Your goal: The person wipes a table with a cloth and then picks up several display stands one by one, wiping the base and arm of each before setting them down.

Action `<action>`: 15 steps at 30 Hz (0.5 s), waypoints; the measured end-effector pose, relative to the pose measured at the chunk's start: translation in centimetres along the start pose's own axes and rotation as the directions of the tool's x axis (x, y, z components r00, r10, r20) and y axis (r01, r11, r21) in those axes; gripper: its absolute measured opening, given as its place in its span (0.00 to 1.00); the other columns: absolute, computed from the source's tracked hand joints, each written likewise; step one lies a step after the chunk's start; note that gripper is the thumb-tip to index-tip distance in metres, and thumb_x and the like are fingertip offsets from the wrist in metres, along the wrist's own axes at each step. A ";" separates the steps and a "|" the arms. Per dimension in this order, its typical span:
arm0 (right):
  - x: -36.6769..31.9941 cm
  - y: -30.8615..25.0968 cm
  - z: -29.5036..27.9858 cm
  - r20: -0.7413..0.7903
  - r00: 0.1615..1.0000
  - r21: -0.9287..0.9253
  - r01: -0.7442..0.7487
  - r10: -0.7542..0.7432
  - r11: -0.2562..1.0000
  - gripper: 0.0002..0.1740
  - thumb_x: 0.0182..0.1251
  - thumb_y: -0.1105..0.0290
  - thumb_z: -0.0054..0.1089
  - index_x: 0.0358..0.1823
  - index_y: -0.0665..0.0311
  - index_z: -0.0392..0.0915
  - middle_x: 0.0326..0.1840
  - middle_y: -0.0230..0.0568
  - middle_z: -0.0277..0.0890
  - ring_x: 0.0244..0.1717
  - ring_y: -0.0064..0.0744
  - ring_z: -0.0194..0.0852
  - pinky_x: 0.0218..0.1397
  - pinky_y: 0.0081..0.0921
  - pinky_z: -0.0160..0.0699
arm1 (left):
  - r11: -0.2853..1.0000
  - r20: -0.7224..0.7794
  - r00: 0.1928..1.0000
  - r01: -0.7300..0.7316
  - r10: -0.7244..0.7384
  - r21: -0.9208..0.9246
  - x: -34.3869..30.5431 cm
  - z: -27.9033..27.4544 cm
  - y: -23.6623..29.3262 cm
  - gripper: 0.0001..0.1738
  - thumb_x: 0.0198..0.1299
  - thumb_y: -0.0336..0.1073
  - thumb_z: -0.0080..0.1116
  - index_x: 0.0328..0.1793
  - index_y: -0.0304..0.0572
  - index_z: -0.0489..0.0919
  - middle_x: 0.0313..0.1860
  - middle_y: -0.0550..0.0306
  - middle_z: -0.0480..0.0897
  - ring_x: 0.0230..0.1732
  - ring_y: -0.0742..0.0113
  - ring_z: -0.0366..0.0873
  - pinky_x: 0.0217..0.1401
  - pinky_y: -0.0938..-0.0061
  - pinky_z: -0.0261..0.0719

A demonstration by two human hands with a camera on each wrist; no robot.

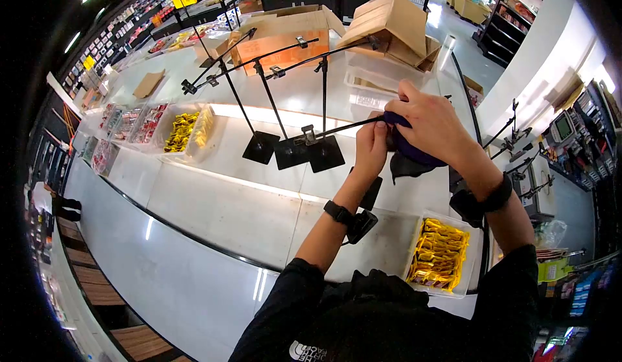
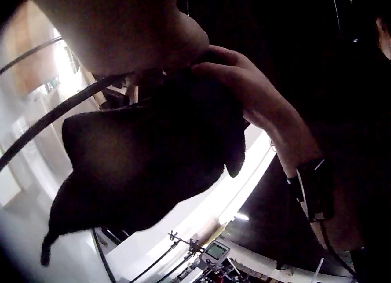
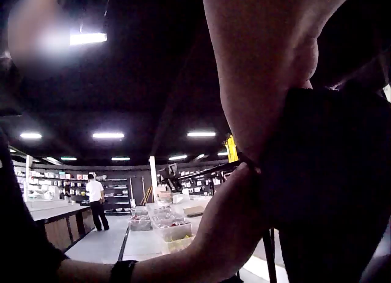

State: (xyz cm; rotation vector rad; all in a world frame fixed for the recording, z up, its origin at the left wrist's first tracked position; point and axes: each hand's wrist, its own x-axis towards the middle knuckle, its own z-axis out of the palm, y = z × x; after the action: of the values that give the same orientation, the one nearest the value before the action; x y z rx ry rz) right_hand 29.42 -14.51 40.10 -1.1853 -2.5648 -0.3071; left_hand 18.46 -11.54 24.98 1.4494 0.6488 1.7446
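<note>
My left hand [image 1: 369, 151] pinches a thin black rod [image 1: 346, 127] with a metal clip [image 1: 310, 134] at its far end. Around the rod's near part, my right hand [image 1: 433, 124] grips a dark purple cloth [image 1: 414, 151], close beside the left fingertips. A loose corner of the cloth [image 2: 140, 167] hangs down in the left wrist view. Several black display stands with square bases [image 1: 289, 155] stand on the white counter just beyond the hands. Another dark base [image 1: 371, 195] shows partly behind my left forearm.
A tub of yellow packets [image 1: 439, 255] sits at the near right. More tubs [image 1: 184, 132] line the counter's left. Cardboard boxes [image 1: 285, 38] and a clear plastic bin [image 1: 369, 87] lie at the back. A person [image 3: 96, 200] stands in the distance.
</note>
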 end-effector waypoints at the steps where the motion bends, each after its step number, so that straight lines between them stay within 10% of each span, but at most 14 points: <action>1: -0.2 -0.3 -0.1 0.026 1.000 -0.029 -0.015 0.015 0.999 0.08 0.53 0.68 0.57 0.34 0.61 0.76 0.38 0.45 0.68 0.36 0.45 0.76 0.38 0.37 0.77 | 1.000 0.006 1.000 -0.011 0.011 0.017 0.0 0.0 0.7 0.17 0.70 0.41 0.37 0.41 0.34 0.70 0.25 0.65 0.68 0.26 0.77 0.61 0.29 0.80 0.63; 8: -3.5 -0.6 0.0 -0.059 0.996 -0.083 -0.077 0.072 0.994 0.08 0.51 0.69 0.58 0.32 0.61 0.74 0.37 0.43 0.68 0.32 0.45 0.76 0.33 0.36 0.77 | 0.967 0.069 0.997 -0.050 0.034 0.251 -1.3 -0.4 3.1 0.13 0.66 0.32 0.37 0.37 0.32 0.72 0.23 0.50 0.73 0.25 0.62 0.73 0.31 0.72 0.70; 9: -4.1 0.0 -0.1 -0.072 0.995 -0.088 -0.078 0.071 0.993 0.08 0.51 0.69 0.58 0.32 0.61 0.74 0.37 0.43 0.68 0.32 0.45 0.76 0.33 0.36 0.77 | 0.955 0.008 0.989 -0.142 0.145 0.262 -1.2 -0.4 2.7 0.17 0.69 0.40 0.35 0.36 0.36 0.72 0.19 0.61 0.70 0.20 0.75 0.66 0.24 0.79 0.65; 15: -6.5 0.7 0.5 -0.143 0.978 -0.170 -0.173 0.150 0.970 0.09 0.51 0.71 0.57 0.35 0.63 0.73 0.36 0.43 0.68 0.27 0.42 0.76 0.29 0.35 0.77 | 0.987 -0.002 0.998 -0.061 0.062 0.146 -1.6 0.7 2.0 0.17 0.70 0.39 0.36 0.39 0.34 0.72 0.26 0.62 0.72 0.27 0.78 0.66 0.30 0.83 0.66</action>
State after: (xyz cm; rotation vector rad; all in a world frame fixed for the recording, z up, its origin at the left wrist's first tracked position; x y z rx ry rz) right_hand 33.88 -18.51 37.38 -1.3810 -2.3519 -0.5707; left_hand 18.79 -14.02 25.80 1.5782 0.7562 1.7811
